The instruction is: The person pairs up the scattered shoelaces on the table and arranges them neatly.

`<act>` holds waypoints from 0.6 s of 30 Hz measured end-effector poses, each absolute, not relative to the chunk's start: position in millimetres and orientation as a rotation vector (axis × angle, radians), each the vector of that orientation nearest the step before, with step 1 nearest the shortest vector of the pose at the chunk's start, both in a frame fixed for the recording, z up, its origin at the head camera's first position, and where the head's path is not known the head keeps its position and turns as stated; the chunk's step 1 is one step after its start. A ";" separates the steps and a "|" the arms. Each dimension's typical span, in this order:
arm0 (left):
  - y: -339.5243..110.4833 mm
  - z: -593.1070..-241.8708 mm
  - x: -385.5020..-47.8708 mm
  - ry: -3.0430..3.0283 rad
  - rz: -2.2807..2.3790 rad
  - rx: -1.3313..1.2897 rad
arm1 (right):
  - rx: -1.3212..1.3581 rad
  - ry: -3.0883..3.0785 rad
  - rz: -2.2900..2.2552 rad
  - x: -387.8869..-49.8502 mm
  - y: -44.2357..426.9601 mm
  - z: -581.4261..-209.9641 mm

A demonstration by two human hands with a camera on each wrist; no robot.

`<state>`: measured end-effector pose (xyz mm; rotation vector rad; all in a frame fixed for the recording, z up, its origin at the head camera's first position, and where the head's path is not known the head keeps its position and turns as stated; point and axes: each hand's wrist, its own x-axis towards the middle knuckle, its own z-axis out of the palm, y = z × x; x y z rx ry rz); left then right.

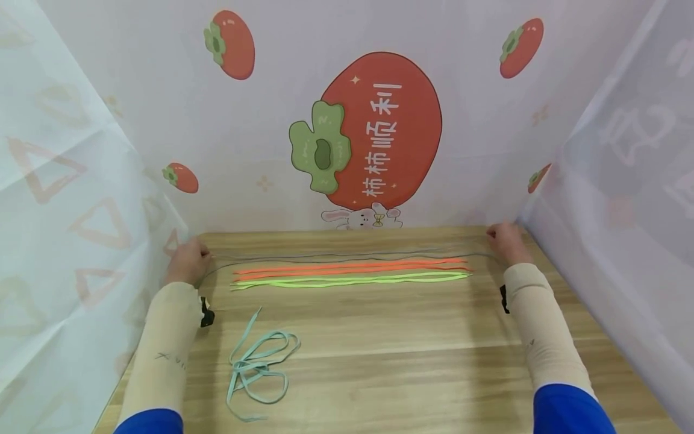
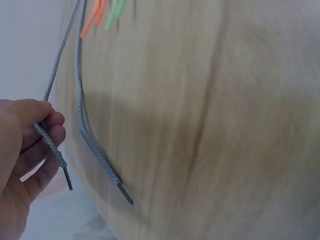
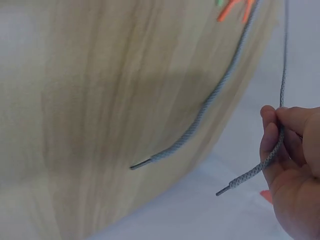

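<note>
Near the back left corner of the table, my left hand (image 1: 187, 262) pinches a grey shoelace (image 2: 53, 72) close to one end, its dark tip hanging below the fingers. At the back right, my right hand (image 1: 508, 243) pinches a grey lace (image 3: 284, 75) between thumb and fingers, with its tipped end dangling. In the head view a thin lace spans between both hands. A second grey shoelace (image 3: 201, 116) lies on the table beside it, its ends loose. Just in front, orange shoelaces (image 1: 352, 266) and yellow-green shoelaces (image 1: 374, 279) are laid out straight, side by side.
A pale teal shoelace (image 1: 259, 365) lies in loose loops at the front left of the wooden table (image 1: 379, 380). White printed sheets stand as a back wall (image 1: 260, 120) and on both sides, close to the hands.
</note>
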<state>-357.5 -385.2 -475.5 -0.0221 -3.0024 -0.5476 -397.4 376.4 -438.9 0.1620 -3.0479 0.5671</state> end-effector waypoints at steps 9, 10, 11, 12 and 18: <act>-385.8 -484.5 -350.3 -3.079 -0.545 -0.026 | 0.170 -3.000 0.614 -396.9 381.8 -459.5; -385.5 -485.4 -349.8 -3.078 -0.545 -0.026 | 0.164 -2.991 0.613 -396.5 380.7 -460.5; -385.4 -486.3 -349.5 -3.078 -0.542 -0.024 | 0.162 -2.987 0.602 -395.9 379.2 -460.6; -385.5 -487.1 -349.5 -3.078 -0.537 -0.021 | 0.152 -2.995 0.596 -395.7 377.7 -460.5; -381.9 -482.1 -350.4 -3.061 -0.470 -0.088 | 0.110 -3.094 0.568 -394.9 367.6 -456.3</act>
